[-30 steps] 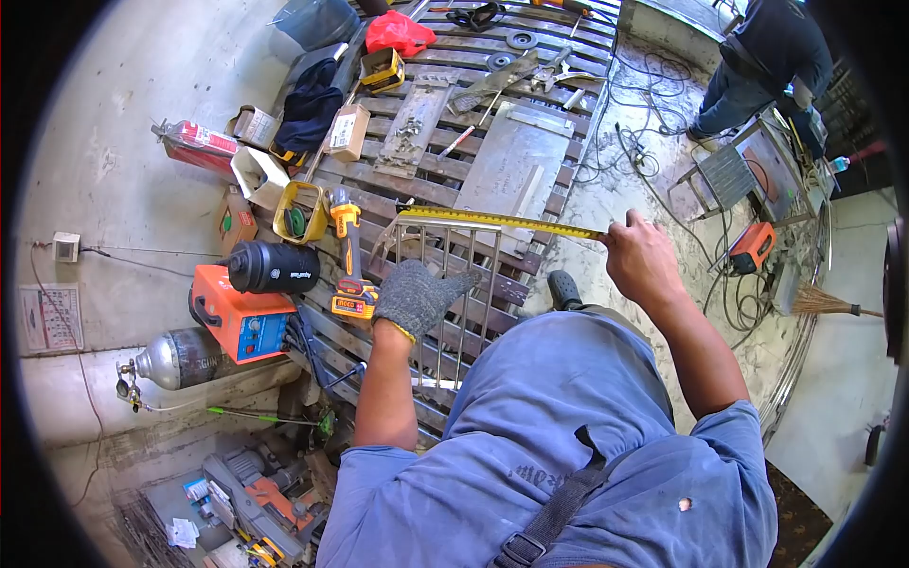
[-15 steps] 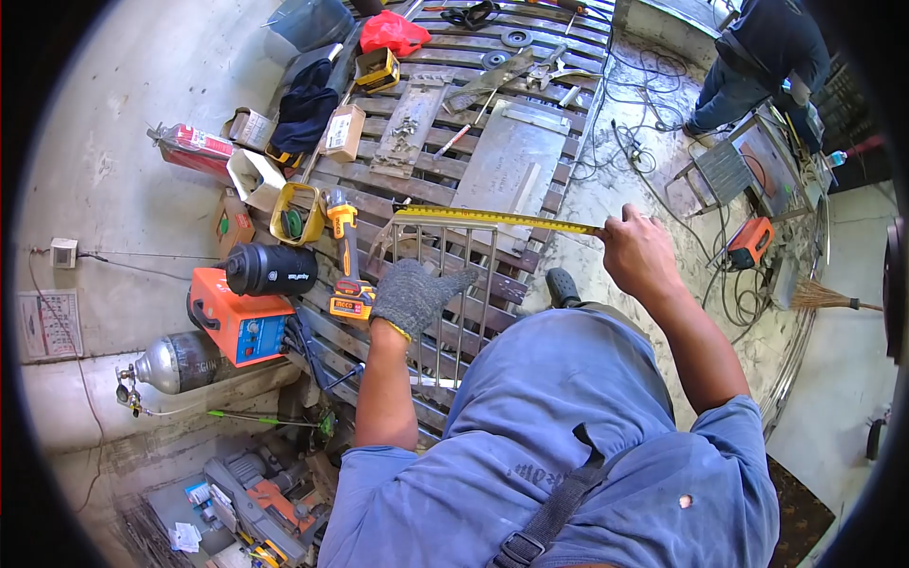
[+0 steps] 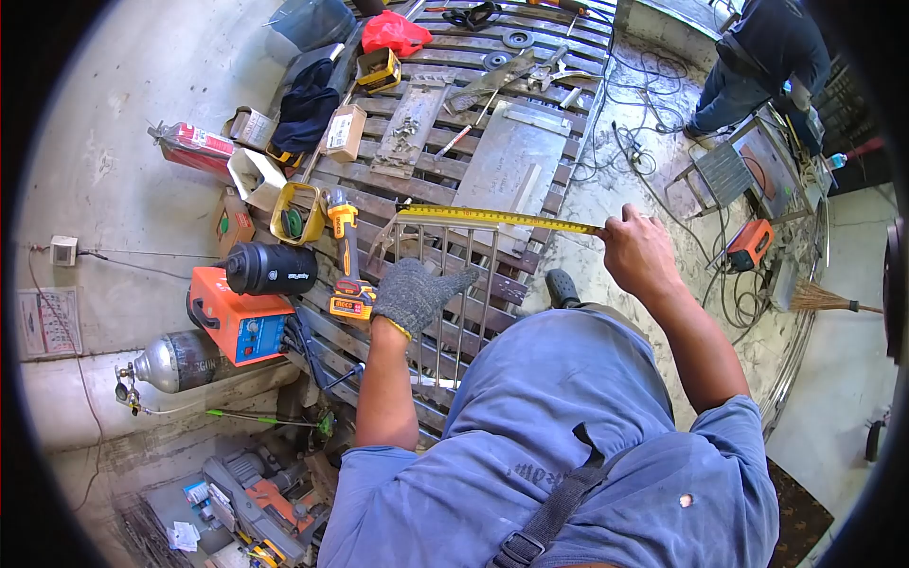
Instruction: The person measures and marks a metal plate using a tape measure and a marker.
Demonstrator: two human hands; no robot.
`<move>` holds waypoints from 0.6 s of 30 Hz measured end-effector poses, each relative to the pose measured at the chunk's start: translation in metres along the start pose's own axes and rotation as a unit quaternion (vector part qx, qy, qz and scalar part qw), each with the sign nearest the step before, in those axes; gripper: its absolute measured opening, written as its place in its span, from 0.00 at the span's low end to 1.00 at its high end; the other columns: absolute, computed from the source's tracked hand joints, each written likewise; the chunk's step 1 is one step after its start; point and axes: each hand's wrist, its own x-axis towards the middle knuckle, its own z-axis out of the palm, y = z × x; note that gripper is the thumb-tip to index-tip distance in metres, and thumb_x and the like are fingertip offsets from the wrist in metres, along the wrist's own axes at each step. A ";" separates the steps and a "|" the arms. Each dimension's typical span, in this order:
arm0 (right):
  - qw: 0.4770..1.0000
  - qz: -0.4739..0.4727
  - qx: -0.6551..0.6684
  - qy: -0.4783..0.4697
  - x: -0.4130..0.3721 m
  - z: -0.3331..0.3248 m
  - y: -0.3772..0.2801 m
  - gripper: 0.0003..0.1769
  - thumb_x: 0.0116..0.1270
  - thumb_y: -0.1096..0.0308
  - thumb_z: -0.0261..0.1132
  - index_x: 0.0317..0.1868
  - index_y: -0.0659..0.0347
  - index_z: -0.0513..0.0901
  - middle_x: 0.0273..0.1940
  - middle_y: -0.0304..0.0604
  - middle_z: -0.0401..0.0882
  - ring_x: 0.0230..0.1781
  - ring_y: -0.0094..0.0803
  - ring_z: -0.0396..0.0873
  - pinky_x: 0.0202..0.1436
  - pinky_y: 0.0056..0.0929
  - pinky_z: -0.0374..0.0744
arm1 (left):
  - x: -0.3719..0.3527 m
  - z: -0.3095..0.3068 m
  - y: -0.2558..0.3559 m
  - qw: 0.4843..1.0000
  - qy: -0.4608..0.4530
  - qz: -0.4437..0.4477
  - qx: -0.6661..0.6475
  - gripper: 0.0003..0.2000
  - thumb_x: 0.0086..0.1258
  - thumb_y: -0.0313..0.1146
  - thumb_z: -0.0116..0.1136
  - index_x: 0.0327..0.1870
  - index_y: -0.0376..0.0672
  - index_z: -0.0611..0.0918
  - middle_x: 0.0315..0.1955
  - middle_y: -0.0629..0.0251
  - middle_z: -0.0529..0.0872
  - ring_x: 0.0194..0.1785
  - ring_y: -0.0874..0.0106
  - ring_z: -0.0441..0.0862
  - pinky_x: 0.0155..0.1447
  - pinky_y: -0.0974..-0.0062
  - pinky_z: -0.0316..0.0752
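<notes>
Right fingers (image 3: 615, 225) were pinched shut on the yellow tape measure (image 3: 497, 217), with the right hand (image 3: 636, 248) out at 3 o'clock of the work. From there the blade ran taut toward 9 o'clock, lying along the top bar of the metal grille (image 3: 461, 284). At 7 o'clock of that blade, the gloved left hand (image 3: 414, 295) lay on the grille's upright bars, fingers pointing toward 3 o'clock; whether they gripped a bar or merely rested could not be told. The grille itself sat on the slatted tabletop (image 3: 530, 57), tilted off its near edge toward the person's lap. Just at 9 o'clock of the glove lay a yellow angle grinder (image 3: 346, 256), nearly touching it, and beyond that a black canister (image 3: 272, 268) sat above an orange welder (image 3: 241, 322). A gas cylinder (image 3: 180, 360) lay at 8 o'clock, down by the wall. Up at 12 o'clock, a red bag (image 3: 398, 33) sat at the tabletop's far end. Well apart at 1 o'clock, another person (image 3: 757, 57) bent over a small stand, with a second orange machine (image 3: 751, 243) on the floor nearby.
</notes>
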 end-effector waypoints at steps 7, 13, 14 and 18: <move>1.000 0.003 -0.002 -0.005 0.000 -0.002 -0.001 0.15 0.81 0.58 0.65 0.44 0.58 0.93 0.46 0.52 0.84 0.46 0.53 0.84 0.52 0.50 0.81 | -0.002 0.005 -0.002 0.999 0.015 0.021 0.029 0.26 0.84 0.37 0.55 0.77 0.85 0.79 0.36 0.51 0.89 0.36 0.49 0.90 0.41 0.47 0.86; 1.000 0.000 0.000 -0.006 0.000 0.002 0.000 0.15 0.81 0.59 0.64 0.44 0.59 0.93 0.46 0.53 0.84 0.47 0.52 0.85 0.54 0.49 0.80 | 0.000 0.004 -0.001 0.999 0.001 0.021 0.024 0.27 0.84 0.36 0.55 0.77 0.86 0.78 0.35 0.51 0.88 0.36 0.49 0.90 0.40 0.48 0.86; 1.000 -0.001 0.001 -0.007 0.000 0.002 0.000 0.15 0.81 0.59 0.64 0.44 0.59 0.93 0.46 0.53 0.84 0.47 0.52 0.85 0.54 0.49 0.80 | 0.000 0.005 -0.002 0.999 0.002 0.021 0.024 0.27 0.84 0.36 0.55 0.77 0.86 0.78 0.35 0.51 0.88 0.36 0.49 0.90 0.39 0.48 0.86; 1.000 -0.003 -0.002 -0.009 0.000 0.003 0.001 0.15 0.81 0.59 0.64 0.44 0.59 0.93 0.46 0.54 0.84 0.46 0.52 0.85 0.55 0.49 0.80 | 0.000 0.004 -0.002 1.000 -0.002 0.014 0.008 0.24 0.85 0.39 0.54 0.76 0.85 0.80 0.35 0.50 0.88 0.36 0.48 0.90 0.40 0.47 0.86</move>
